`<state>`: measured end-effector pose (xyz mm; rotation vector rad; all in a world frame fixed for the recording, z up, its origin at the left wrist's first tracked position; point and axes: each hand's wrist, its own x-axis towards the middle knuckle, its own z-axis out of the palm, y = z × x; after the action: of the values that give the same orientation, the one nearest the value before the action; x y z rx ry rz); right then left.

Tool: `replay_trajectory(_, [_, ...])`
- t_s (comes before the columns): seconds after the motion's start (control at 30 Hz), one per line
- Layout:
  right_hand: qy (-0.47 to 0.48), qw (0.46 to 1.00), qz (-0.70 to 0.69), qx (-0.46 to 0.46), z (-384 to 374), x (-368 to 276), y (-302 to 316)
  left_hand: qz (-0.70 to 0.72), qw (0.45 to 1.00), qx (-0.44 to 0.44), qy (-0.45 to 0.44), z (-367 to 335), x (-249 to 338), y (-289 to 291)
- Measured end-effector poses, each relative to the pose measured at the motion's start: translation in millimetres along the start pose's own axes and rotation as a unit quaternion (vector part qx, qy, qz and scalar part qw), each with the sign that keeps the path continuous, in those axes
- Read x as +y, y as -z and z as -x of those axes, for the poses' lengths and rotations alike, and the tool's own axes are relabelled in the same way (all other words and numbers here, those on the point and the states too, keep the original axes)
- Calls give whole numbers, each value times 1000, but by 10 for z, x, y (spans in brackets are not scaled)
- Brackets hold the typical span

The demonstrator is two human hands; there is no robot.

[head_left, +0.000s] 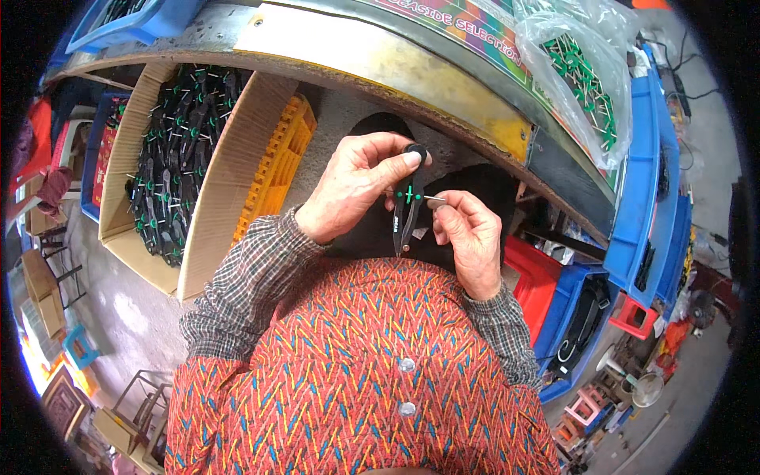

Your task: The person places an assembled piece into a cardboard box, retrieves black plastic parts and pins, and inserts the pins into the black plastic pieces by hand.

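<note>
Over my lap hangs a black drawing compass (401, 218), its two legs pointing down toward my apron. Its round head is pinched between the thumb and fingers of my left hand (348, 188). A thin metal crossbar with green nuts (409, 195) runs sideways through both legs. At the right end of that bar, the thumb and fingers of my right hand (473, 241) are closed on the metal tip. The left hand hides part of the bar's other end.
A cardboard box (210, 190) full of similar black compasses stands at left, beside a yellow crate (273, 170). On the bench (380, 55), a clear plastic bag (613, 95) holds green-and-metal bars. Blue bins (633, 190) and a red tray (529, 273) sit at right.
</note>
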<state>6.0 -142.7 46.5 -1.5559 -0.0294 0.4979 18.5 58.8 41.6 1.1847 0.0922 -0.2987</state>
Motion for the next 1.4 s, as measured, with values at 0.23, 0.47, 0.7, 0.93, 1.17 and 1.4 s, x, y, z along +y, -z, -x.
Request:
replay_trajectory(0.23, [-5, 1000, 26, 10, 34, -39, -2, -85, 996, 13, -12, 192, 218, 230])
replay_trajectory(0.47, [5, 999, 47, 5, 25, 39, -36, -316, 923, 187, -116, 551, 478, 1116])
replay_trajectory(0.7, [-16, 998, 53, -9, -8, 29, -61, -516, 797, 289, -120, 967, 689, 2167])
replay_trajectory(0.93, [-32, 998, 58, -25, -39, 87, -39, -627, 742, 218, 98, 1238, 486, 2489])
replay_trajectory(1.17, [-45, 997, 55, -30, -61, 66, -53, -648, 702, 292, 39, 1401, 87, 2587])
replay_trajectory(1.4, [-52, 997, 39, -35, -85, 123, -39, -541, 776, 325, 1, 1489, 157, 2440])
